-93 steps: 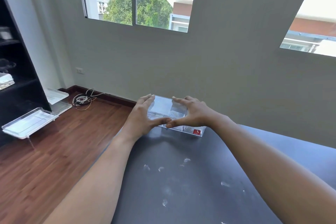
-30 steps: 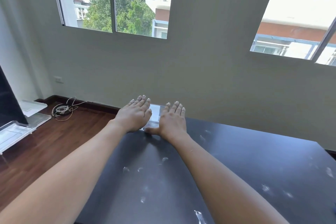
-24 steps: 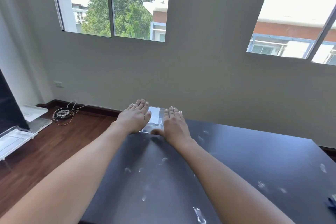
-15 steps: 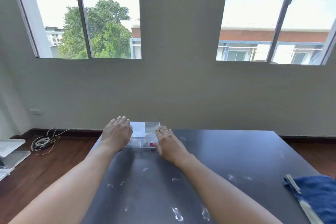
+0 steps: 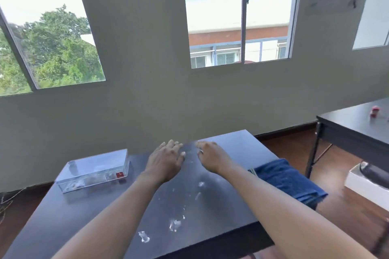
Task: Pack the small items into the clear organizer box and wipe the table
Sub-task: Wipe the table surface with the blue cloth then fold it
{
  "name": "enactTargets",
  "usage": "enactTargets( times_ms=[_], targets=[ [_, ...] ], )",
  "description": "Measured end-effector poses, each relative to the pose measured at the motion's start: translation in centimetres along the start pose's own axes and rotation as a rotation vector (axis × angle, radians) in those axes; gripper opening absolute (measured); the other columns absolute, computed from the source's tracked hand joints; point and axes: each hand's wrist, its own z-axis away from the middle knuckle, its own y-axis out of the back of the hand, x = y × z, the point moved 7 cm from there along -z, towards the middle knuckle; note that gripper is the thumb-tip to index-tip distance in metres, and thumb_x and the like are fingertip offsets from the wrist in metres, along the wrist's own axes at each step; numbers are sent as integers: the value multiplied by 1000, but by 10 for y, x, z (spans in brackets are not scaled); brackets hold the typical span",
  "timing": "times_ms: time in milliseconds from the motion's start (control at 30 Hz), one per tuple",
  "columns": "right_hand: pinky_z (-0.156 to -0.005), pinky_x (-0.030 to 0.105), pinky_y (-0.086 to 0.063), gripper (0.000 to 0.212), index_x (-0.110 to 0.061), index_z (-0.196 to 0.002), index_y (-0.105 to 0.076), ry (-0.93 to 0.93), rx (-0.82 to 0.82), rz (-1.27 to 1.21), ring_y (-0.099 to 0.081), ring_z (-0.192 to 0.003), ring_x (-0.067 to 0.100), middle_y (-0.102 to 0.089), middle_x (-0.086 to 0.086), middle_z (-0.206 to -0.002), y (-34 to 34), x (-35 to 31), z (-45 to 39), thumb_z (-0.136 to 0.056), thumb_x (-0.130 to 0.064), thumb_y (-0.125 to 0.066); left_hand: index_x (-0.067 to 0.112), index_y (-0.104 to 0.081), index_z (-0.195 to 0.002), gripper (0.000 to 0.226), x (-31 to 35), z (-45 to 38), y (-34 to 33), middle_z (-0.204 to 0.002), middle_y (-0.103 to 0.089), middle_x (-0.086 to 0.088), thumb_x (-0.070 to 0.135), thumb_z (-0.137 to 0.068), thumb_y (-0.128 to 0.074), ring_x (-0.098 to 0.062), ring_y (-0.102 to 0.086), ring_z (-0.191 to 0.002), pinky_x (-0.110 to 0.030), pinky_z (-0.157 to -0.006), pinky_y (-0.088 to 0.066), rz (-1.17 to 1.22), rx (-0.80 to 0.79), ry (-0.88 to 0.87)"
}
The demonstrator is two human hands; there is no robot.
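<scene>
The clear organizer box (image 5: 94, 169), lid closed, stands on the black table (image 5: 84, 214) at its far left, with small items and a red label showing through its front wall. My left hand (image 5: 165, 161) and my right hand (image 5: 211, 156) hover side by side over the far middle of the table, palms down, fingers extended, holding nothing. Both are to the right of the box and apart from it. A folded blue cloth (image 5: 288, 178) lies at the table's right edge, just right of my right forearm. White smudges (image 5: 174, 224) dot the tabletop between my arms.
A grey wall with windows rises directly behind the table. A second black table (image 5: 355, 126) with a small red object (image 5: 375, 111) stands to the right. A white box (image 5: 366, 183) sits on the wooden floor at right.
Both hands have let go of the organizer box and moved right to the far middle of the table. The view has swung right, so the box now lies at left.
</scene>
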Motion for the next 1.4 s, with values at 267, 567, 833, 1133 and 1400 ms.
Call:
enactTargets(
  times_ms=[267,567,833,1133,1400],
  targets=[
    [-104,42,-44,36,-1,-126,-63,-254,38,50,-54,-125,32,-63,15,-134,74,121,73,-101,-20,-45,23,-53,-146,51,145,-22,-41,-150,-54,4,49,-105,-36,-23,-50,-137,-36,-118,-32,102,-81,-136],
    [-111,48,-38,63,-14,-149,-40,-604,-83,105,-46,-137,36,-47,15,-150,99,217,136,-101,-55,-46,27,-69,-114,41,221,-29,-81,-117,-65,1,59,-96,-52,-24,-59,-113,-39,-98,-42,97,-192,-153],
    [-94,36,-51,43,-24,-119,-70,-594,139,-57,-65,-112,27,-70,4,-124,102,233,154,-86,-51,-74,23,-57,-105,17,222,-29,-81,-107,-68,-2,38,-99,-57,-25,-62,-101,-39,-87,-50,315,-229,-68],
    [-82,33,-48,12,-27,-103,-72,-556,239,16,-65,-104,31,-72,5,-110,114,214,146,-91,-28,-69,26,-49,-103,8,216,-2,-77,-89,-63,2,33,-102,-53,-18,-60,-82,-38,-77,-51,870,-110,32],
    [-72,31,-40,9,-20,-105,-63,-437,322,-410,-60,-94,20,-67,-1,-99,108,167,119,-99,-25,-58,25,-55,-108,6,168,4,-49,-89,-59,0,30,-104,-54,-13,-54,-77,-28,-71,-46,1219,92,227]
  ],
)
